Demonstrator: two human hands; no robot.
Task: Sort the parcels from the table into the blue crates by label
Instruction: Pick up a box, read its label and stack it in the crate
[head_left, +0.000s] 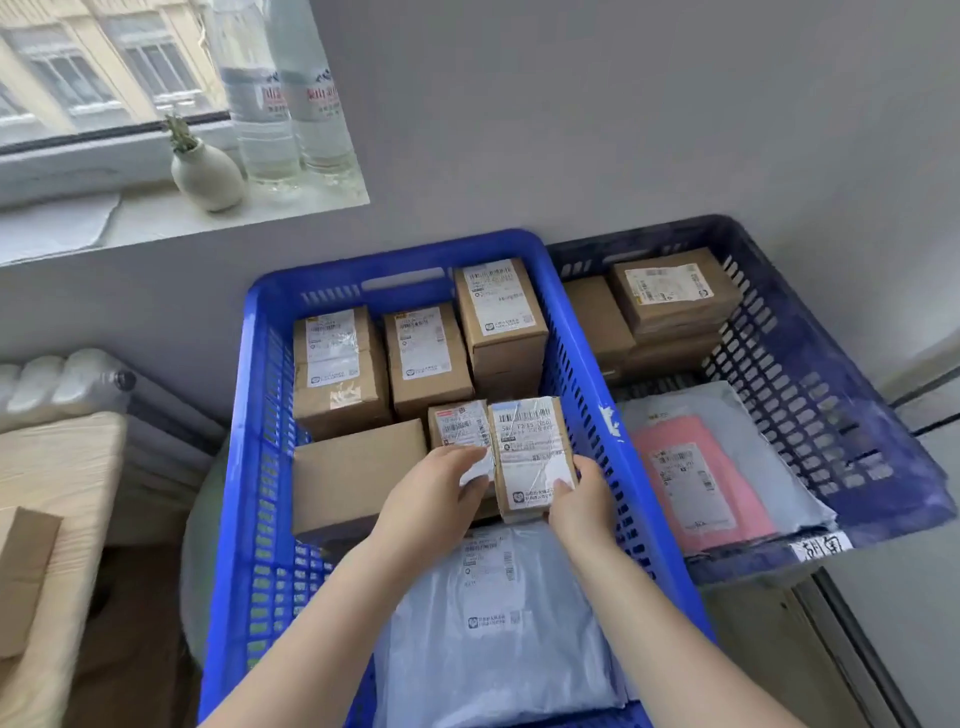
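Cardboard parcel (532, 457) gripped between both hands (511, 491) over the blue crate (249, 467).

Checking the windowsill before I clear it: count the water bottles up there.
2. Both water bottles stand side by side on the windowsill, right of the small vase: the left bottle, the right bottle. Their tops are cut off; none seem hidden.

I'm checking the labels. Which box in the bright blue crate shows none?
The plain brown box at the crate's left, just left of the hands; every other box there shows a white label on top.
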